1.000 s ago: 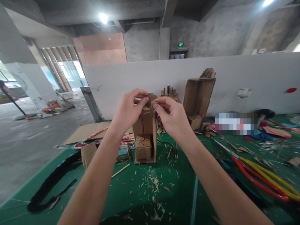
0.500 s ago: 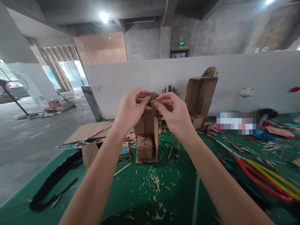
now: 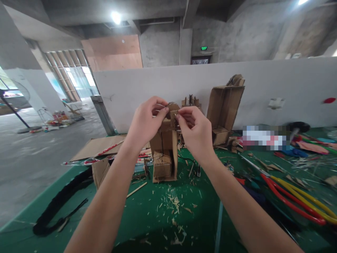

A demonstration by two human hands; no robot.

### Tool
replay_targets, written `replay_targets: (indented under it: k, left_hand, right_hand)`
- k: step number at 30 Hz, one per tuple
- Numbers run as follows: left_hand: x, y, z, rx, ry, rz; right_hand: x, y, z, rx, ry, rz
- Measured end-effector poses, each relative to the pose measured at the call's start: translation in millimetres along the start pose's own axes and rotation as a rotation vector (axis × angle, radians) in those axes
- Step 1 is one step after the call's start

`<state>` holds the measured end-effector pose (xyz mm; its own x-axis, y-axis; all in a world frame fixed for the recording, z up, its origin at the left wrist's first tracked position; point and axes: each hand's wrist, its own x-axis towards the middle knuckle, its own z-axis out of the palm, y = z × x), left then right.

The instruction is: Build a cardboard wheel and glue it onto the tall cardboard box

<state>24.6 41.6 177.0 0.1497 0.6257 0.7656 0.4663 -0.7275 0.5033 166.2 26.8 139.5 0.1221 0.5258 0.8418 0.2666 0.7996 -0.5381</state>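
Observation:
A tall cardboard stand [image 3: 162, 170] rises from the green table, with a small box at its foot and a thin dark rod upright above the box. At its top is a rounded cardboard disc [image 3: 173, 106], partly covered by fingers. My left hand [image 3: 147, 121] pinches the disc's left edge between thumb and fingers. Beside the disc's right face, by a small cardboard strip [image 3: 173, 120], my right hand [image 3: 197, 128] is closed in a pinch. Whatever lies between those fingertips is too small to make out.
Another cardboard frame [image 3: 226, 109] stands behind on the right. Red-and-yellow-handled cutters [image 3: 295, 200] lie at right. A black fuzzy strip [image 3: 56, 203] curves at left. Wood shavings [image 3: 172, 202] litter the front. A white partition [image 3: 142, 84] closes off the back.
My right fingertips have shifted slightly right, baring more of the cardboard disc and strip. My left hand keeps its pinch at the disc.

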Motion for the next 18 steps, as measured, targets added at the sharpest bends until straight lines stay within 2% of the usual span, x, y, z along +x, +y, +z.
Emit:
replay_targets:
  k: [7, 12, 18]
  left_hand:
    - [-4.2, 9.2, -14.7, 0.17, 0.003, -0.021]
    - [-6.1, 18.8, -22.8, 0.169, -0.147, 0.041]
    - [-8.8, 21.2, -19.6, 0.047, -0.253, -0.053]
  right_hand:
    - [-0.9, 2.2, 1.0, 0.049, -0.023, 0.04]
    - [-1.6, 2.7, 0.3, 0.08, -0.016, 0.056]
    - [-2.9, 4.5, -0.1, 0.108, 0.009, 0.065]
